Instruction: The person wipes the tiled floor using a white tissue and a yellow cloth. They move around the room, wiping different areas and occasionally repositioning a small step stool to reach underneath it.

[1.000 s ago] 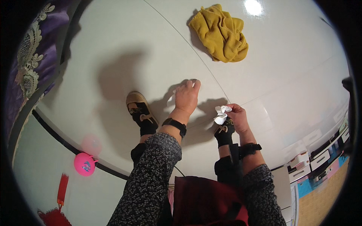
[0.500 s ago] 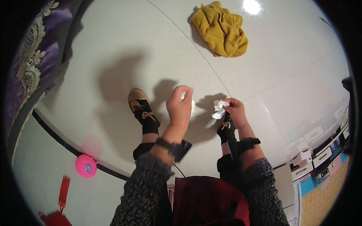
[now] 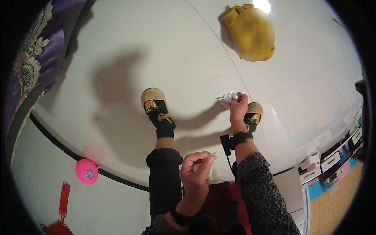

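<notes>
My left hand [image 3: 196, 176] is near my lap, thumb and fingers pinched on a thin white tissue [image 3: 214, 176] that hangs beside the palm. Farther out, just left of my right shoe [image 3: 253, 113], my right hand [image 3: 239, 107] grips a crumpled white tissue [image 3: 227, 98] above the floor. The fingers cover part of each tissue. Beyond the right hand, a mustard-yellow cloth [image 3: 252, 37] lies bunched on the floor, with part of it blurred.
My left shoe [image 3: 156, 103] stands on the pale tiled floor [image 3: 188, 51]. Purple lace-trimmed fabric [image 3: 47, 51] hangs at the left. A pink ball [image 3: 86, 171] and a red tassel [image 3: 64, 199] are at lower left, white drawers [image 3: 329, 161] at right.
My left hand has drawn back toward my lap with its tissue. The right hand has moved slightly farther out, still gripping its tissue. The yellow cloth appears shifted right in view.
</notes>
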### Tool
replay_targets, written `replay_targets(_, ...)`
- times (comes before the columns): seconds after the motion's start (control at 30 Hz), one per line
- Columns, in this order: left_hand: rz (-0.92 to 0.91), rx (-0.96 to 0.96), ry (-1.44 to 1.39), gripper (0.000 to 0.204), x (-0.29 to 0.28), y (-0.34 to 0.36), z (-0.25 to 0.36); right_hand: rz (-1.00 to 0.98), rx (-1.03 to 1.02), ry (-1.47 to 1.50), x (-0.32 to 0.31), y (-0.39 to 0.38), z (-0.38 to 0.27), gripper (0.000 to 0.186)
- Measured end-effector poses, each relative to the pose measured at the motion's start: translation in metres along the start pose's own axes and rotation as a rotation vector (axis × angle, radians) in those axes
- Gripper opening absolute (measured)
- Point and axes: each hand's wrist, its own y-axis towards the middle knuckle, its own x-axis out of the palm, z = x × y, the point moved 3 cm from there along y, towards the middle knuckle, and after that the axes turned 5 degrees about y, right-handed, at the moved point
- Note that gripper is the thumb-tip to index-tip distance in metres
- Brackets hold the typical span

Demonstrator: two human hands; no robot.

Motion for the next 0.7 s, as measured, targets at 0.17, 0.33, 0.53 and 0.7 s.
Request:
replay_targets(0.17,0.055,-0.081,-0.163,0.008,-0.01,0.009,0.01,0.155,0.121,0.173,0.016,-0.005,-0.019,0.012)
replay_targets(0.33,0.085,-0.066,-0.179,0.009,-0.018,0.018,0.019,0.112,0.078,0.248,0.032,0.002,-0.053,0.01)
replay_targets(0.53,0.095,-0.092,-0.226,0.009,-0.016,0.02,0.023,-0.005,-0.323,0.03,0.058,0.014,-0.091,0.009)
replay_targets(0.7,0.079,-0.095,-0.206,0.009,-0.018,0.02,0.029,-0.158,-0.625,-0.132,0.065,0.021,-0.134,0.009)
